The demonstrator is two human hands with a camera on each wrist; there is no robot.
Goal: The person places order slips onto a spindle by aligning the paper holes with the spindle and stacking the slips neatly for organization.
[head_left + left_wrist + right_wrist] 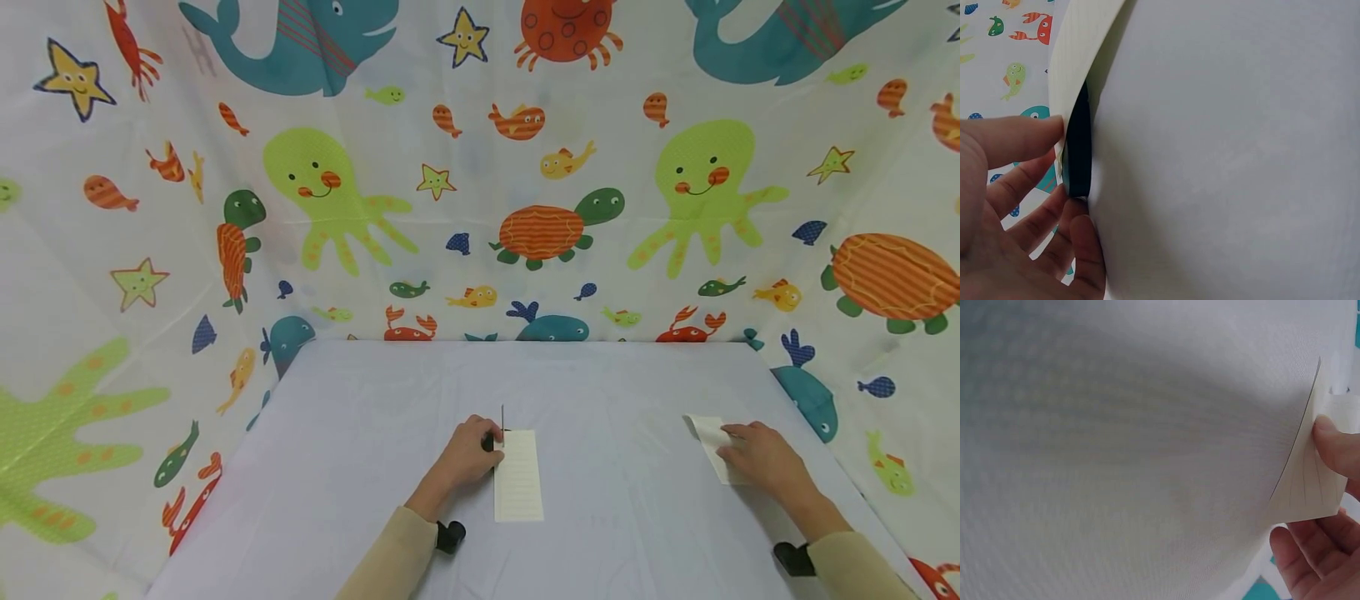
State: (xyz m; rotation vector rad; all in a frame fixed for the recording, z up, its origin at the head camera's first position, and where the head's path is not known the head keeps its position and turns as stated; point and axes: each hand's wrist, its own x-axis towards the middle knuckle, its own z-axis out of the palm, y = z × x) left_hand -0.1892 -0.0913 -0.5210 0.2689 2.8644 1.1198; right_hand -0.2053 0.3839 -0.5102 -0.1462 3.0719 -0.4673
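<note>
My left hand [470, 450] is at the top left edge of a cream lined sheet of paper [519, 487] lying on the table. Thumb and fingers pinch the sheet's edge together with a black object [487, 442]; a thin dark upright line stands beside them. In the left wrist view, that dark object [1079, 147] shows as a narrow rounded piece under the paper [1079, 56]; its kind cannot be made out. Off to the right, my right hand [765, 462] pinches a second cream lined paper [708, 442], which looks bent or folded in the right wrist view [1307, 481].
A white cloth covers the table [600, 392]. Behind and along both sides hangs a curtain [465, 167] printed with sea animals. Black camera mounts [450, 537] sit at both wrists.
</note>
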